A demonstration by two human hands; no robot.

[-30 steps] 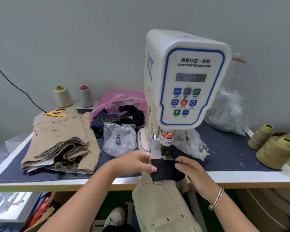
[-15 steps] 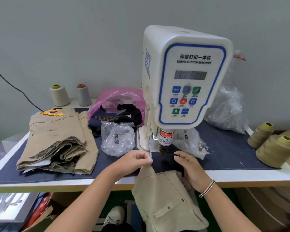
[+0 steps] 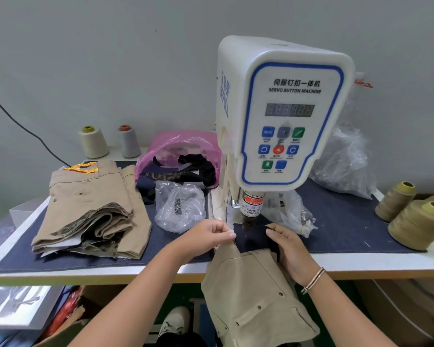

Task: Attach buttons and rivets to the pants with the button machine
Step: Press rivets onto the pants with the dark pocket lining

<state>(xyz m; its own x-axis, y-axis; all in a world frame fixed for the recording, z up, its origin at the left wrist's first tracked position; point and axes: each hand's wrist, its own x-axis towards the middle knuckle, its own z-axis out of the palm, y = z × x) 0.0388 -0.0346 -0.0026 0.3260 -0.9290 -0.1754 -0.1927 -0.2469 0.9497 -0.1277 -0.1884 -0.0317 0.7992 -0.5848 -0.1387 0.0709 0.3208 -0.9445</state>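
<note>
The button machine (image 3: pixel 283 116) stands on the desk (image 3: pixel 361 264); folded pants (image 3: pixel 90 209) lie to its left, thread cones (image 3: pixel 416 219) to its right, plastic bags (image 3: pixel 181 209) between pants and machine.

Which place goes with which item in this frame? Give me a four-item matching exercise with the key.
Things:
1. stack of folded khaki pants
2. pink plastic bag
3. dark fabric patch
4. two olive thread cones

Places:
A. at the table's right edge
B. under the button machine head, pinched between the left hand and the right hand
C. on the table's left side
D. behind the clear bag, left of the machine

Pairs: 1-C, 2-D, 3-B, 4-A
</note>
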